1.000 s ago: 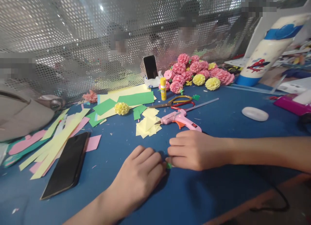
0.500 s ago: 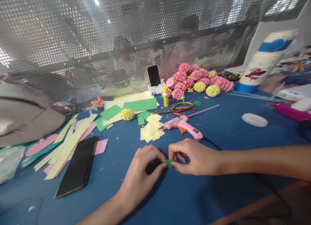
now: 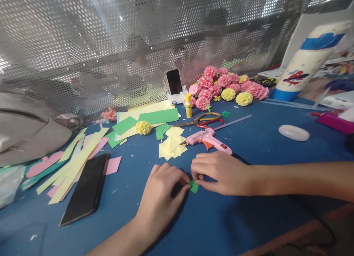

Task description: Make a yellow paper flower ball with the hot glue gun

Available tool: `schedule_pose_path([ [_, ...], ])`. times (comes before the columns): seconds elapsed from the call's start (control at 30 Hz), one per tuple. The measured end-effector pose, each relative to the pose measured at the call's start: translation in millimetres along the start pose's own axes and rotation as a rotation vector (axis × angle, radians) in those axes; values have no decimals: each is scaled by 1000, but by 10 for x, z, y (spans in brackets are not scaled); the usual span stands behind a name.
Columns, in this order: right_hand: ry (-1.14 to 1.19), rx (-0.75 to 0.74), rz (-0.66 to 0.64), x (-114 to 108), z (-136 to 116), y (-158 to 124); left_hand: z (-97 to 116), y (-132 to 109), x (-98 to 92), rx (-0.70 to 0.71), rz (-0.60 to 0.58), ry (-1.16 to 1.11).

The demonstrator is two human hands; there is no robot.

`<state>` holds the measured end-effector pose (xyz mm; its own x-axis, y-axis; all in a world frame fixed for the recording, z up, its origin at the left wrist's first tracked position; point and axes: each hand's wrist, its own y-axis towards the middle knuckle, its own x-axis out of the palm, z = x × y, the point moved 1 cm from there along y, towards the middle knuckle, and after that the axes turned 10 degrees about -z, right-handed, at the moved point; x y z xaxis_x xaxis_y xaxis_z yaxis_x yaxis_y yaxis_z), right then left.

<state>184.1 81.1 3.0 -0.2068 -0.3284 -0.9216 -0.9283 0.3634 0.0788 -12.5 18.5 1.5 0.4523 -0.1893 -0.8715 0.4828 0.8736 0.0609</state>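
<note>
A small piece of green paper (image 3: 194, 187) is pinched between my two hands, just above the blue table. My left hand (image 3: 165, 193) grips its left side between thumb and fingertips. At its upper right, the thumb and fingers of my right hand (image 3: 221, 173) close on the same piece. Beyond my hands lie a pink glue gun (image 3: 208, 138) and a pile of pale yellow paper squares (image 3: 172, 147). Scissors (image 3: 206, 119) with gold and red handles rest behind the glue gun.
Pink and yellow paper flowers (image 3: 221, 87) are heaped at the back, near a glue stick (image 3: 188, 105) and a propped phone (image 3: 174, 82). A black phone (image 3: 85, 191) and paper strips (image 3: 74, 163) lie left. A bottle (image 3: 304, 66) stands right, behind a white oval object (image 3: 294, 133).
More of the green paper now shows below my fingertips. My right hand has shifted slightly up, and its fingers are more closed together. The camera view has moved a little.
</note>
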Motion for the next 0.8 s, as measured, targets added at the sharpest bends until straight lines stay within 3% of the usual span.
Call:
schedule_pose_path([
  [0.17,-403,-244,94,17,62,-34,-34,-20,17,106,31,104],
  [0.3,-566,-363,176,-5,72,-56,-51,-31,23,213,71,201],
  [0.43,-627,-412,187,-13,46,-53,-73,-28,24,242,86,273],
  [0.8,-635,-467,141,-6,14,-32,-143,-14,-29,389,-13,391],
])
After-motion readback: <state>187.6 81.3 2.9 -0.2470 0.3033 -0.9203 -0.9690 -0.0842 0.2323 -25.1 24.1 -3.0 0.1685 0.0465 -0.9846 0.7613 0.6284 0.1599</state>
